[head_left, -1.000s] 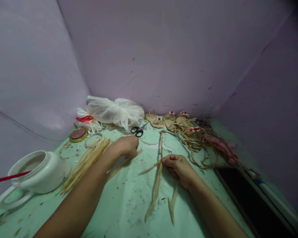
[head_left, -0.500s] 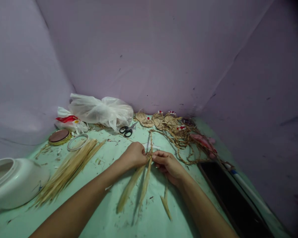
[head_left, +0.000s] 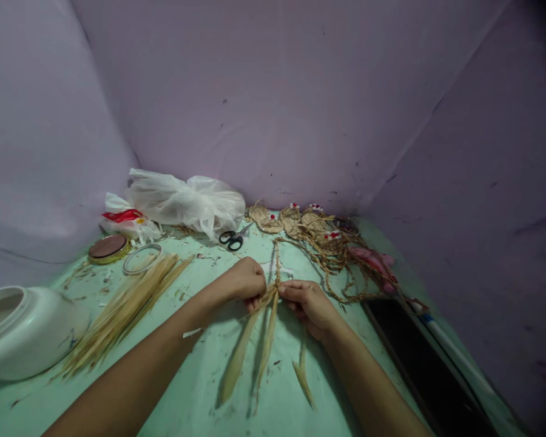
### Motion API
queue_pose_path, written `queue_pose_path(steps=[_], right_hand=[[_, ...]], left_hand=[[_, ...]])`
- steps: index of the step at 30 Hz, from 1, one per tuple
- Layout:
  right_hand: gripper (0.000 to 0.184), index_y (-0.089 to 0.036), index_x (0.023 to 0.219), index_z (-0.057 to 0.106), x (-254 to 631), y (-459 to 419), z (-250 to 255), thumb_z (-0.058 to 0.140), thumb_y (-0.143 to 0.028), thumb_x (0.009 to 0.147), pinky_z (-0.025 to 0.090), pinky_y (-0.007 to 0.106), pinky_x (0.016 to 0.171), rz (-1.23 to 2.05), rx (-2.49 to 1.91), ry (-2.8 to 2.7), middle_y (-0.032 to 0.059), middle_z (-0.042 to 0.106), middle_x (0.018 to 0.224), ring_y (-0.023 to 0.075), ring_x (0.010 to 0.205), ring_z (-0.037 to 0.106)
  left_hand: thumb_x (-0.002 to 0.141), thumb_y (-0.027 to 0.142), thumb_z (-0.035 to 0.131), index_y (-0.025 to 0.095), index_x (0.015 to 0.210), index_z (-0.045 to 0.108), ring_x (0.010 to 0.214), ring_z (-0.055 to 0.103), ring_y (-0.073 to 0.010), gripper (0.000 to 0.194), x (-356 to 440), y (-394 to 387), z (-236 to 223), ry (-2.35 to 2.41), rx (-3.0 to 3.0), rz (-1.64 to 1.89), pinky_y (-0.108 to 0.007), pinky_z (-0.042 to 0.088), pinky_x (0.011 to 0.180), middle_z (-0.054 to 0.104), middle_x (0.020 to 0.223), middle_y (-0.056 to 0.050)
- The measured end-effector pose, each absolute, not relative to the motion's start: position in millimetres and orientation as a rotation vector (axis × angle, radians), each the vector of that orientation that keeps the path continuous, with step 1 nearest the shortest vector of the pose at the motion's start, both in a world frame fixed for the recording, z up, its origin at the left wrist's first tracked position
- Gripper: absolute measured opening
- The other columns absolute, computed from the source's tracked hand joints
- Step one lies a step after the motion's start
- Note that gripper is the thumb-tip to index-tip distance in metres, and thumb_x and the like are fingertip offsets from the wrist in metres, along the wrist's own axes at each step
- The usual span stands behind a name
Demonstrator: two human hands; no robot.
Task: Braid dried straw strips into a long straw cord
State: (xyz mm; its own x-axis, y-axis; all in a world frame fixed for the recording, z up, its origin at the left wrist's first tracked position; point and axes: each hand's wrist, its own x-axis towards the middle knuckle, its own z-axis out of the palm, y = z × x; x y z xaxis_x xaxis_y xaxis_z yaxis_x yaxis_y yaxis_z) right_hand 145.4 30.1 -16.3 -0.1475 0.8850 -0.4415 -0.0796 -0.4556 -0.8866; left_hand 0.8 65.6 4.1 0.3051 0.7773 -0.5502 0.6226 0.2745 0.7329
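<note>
A thin braid of dried plant fibre [head_left: 277,261] runs toward me over the green table. At its near end, loose flat strips [head_left: 267,346] fan out. My left hand [head_left: 248,284] is closed on a strip just left of the braid's end. Opposite it, my right hand [head_left: 307,303] pinches the braid's end between thumb and fingers, and another strip [head_left: 304,376] hangs below that palm. A bundle of pale fibre strips [head_left: 122,321] lies left of my left forearm. Beyond my hands are black-handled scissors [head_left: 232,240].
At the left stands a white ceramic pot [head_left: 36,331]. Behind are a round tin [head_left: 108,249], a roll of tape [head_left: 141,260] and a white plastic bag [head_left: 186,203]. Woven pieces with red beads [head_left: 316,226] and coiled braid lie back right; a dark flat slab [head_left: 423,364] lies right.
My left hand has moved right from beside the bundle to the braid's end, bringing a strip along. My right hand keeps its pinch. The view has turned slightly right.
</note>
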Motion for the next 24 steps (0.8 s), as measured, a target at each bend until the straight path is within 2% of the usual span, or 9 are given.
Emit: queue_pose_path(steps=[5,8,11,14,20,24], right_hand=[[0.017,-0.009,0.06,0.059,145,30,-18,0.061,-0.024,0.053,0.008,0.02,0.038,1.673,-1.405,-0.995,-0.0064,0.037,0.036,0.0018,0.034,0.024],[0.017,-0.009,0.059,0.06,145,30,-20,0.061,-0.025,0.053,0.009,0.021,0.038,1.657,-1.407,-1.036,-0.0059,0.037,0.036,0.0021,0.034,0.024],[0.016,-0.009,0.058,0.06,144,31,-23,0.06,-0.025,0.053,0.009,0.021,0.037,1.627,-1.424,-1.052,-0.0057,0.038,0.035,0.0024,0.033,0.024],[0.016,-0.01,0.057,0.06,143,31,-26,0.059,-0.025,0.052,0.009,0.021,0.037,1.601,-1.447,-1.042,-0.0061,0.037,0.034,0.0026,0.032,0.024],[0.012,-0.009,0.055,0.061,140,32,-27,0.057,-0.02,0.05,0.01,0.021,0.037,1.563,-1.472,-1.005,-0.0067,0.035,0.032,0.0024,0.032,0.023],[0.013,-0.009,0.055,0.062,140,31,-24,0.058,-0.02,0.05,0.01,0.021,0.037,1.552,-1.493,-0.976,-0.0067,0.035,0.033,0.0022,0.033,0.022]], left_hand=[[0.052,0.011,0.043,0.013,0.056,0.052,0.034,0.045,-0.0124,0.01,1,67,-3,1.336,1.397,0.16,-0.023,0.039,0.038,0.046,0.034,0.002],[0.054,0.017,0.046,0.012,0.061,0.057,0.034,0.041,-0.0101,0.014,3,65,-7,1.349,1.564,0.282,-0.02,0.033,0.037,0.043,0.036,0.004],[0.053,0.019,0.048,0.011,0.056,0.06,0.041,0.042,-0.0088,0.015,5,64,-12,1.38,1.754,0.42,-0.019,0.031,0.041,0.046,0.042,0.002],[0.053,0.02,0.047,0.011,0.052,0.061,0.048,0.044,-0.0096,0.016,9,60,-14,1.509,1.862,0.492,-0.019,0.029,0.045,0.049,0.046,0.0],[0.054,0.021,0.047,0.013,0.052,0.059,0.05,0.043,-0.0113,0.015,19,46,-11,1.79,1.941,0.492,-0.022,0.026,0.048,0.052,0.049,-0.003],[0.054,0.018,0.046,0.013,0.049,0.055,0.049,0.041,-0.0109,0.011,21,47,-14,1.743,1.714,0.54,-0.022,0.025,0.046,0.048,0.046,-0.001]])
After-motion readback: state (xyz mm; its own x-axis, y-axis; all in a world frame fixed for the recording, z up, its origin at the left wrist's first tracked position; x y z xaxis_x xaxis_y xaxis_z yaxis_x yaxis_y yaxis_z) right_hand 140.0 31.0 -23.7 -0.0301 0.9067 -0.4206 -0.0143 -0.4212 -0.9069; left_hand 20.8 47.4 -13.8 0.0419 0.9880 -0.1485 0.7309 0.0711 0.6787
